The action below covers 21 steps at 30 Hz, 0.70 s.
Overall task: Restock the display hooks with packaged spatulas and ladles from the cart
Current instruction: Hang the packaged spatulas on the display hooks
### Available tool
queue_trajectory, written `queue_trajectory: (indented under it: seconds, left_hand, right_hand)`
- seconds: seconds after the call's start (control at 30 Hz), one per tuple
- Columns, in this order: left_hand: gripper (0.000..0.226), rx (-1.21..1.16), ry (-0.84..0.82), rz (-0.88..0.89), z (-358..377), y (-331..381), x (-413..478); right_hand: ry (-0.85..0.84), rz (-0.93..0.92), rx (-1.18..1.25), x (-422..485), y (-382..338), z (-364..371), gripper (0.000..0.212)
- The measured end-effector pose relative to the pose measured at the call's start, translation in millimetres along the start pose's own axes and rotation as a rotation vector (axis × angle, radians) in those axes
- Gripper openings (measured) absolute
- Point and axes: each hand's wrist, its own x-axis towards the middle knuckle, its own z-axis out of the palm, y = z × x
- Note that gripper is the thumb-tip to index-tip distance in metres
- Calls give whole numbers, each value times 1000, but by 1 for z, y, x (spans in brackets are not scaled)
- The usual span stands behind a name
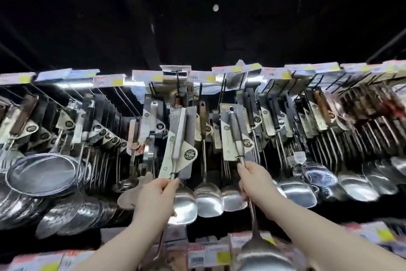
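Hidden: under our left hand [158, 192] the steel-handled utensil [178, 138] vanishes behind the wrist, and we cannot pick out its head. The dark-handled utensil [236, 136] has a broad steel head [261, 255] cut by the lower edge; spatula or ladle is unclear.
Hooks: blurred; we cannot tell whether either card sits on a display hook [178, 86].
Left grip: thumb and fingers pinch the shaft just below the card.
Right grip: our right hand [254, 180] curls round the shaft just below its card.
Axis: both near upright, handles above the grips, tops leaning toward each other.
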Motion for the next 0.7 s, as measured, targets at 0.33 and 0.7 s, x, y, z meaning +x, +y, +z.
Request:
queue_trajectory:
  seconds: [0.33,0.7]
  left_hand:
    - [41,-97,-12,70,48,-16,50]
    - [35,-138,98,110,90,3,99]
  right_hand:
    - [118,-61,-168,70,-6,-15,35]
    - [91,-195,-102,145,-16,-12,33]
